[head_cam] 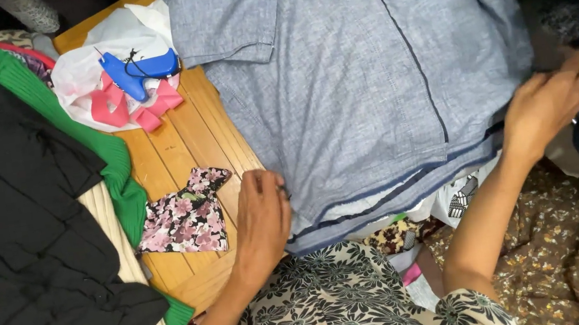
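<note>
Head view: both hands pinch the blue-grey shirt (363,92) spread on the wooden worktop (174,148), the left hand (261,219) at its near hem, the right hand (546,107) at its far side, seemingly keeping it flat. Left of the shirt lie a floral scrap (187,214) and a blue glue gun (137,71).

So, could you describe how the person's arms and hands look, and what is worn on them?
Both forearms are bare from the wrist to near the elbow. The left hand and right hand wear no gloves, and no ring or watch is clearly visible. Short sleeves of a cream garment with a black flower print show at the bottom edge. No bracelet can be seen on either wrist.
</note>
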